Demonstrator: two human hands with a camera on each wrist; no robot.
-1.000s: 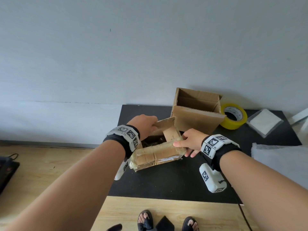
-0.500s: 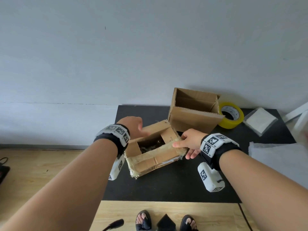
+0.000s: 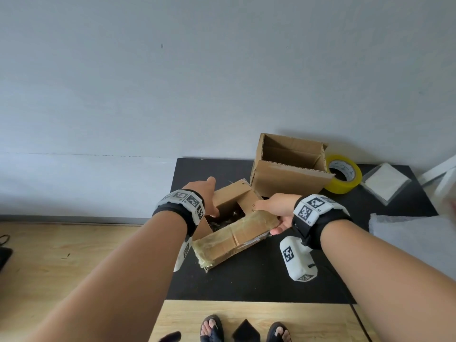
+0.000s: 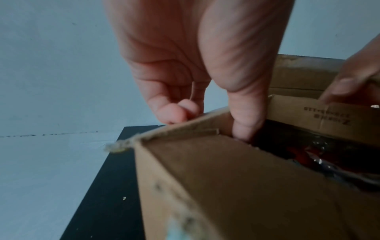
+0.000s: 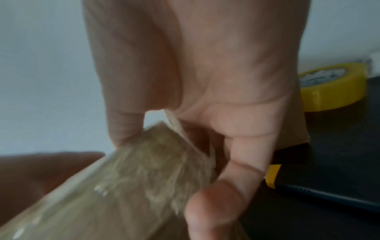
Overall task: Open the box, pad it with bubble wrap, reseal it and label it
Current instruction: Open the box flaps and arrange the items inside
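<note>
— What's on the table [image 3: 246,287]?

— It's black, against a pale wall. At the back stands an open, larger carton [image 3: 286,178], with a yellow tape roll [image 3: 344,174] just beside it on the right and a white square packet [image 3: 386,181] further right. A pale sheet [image 3: 414,238] lies at the right edge; I can't tell what it is.

— And the box?

— The box [image 3: 234,239] sits mid-table, near the carton, flaps up, old tape along its near side. Something dark and red shows inside, too blurred to name.

— The grips?

— The left hand [image 3: 207,196] pinches the far-left flap, thumb inside, fingers curled outside. The right hand [image 3: 276,208] grips the box's right end, thumb on top, fingers wrapped round the taped corner.
</note>
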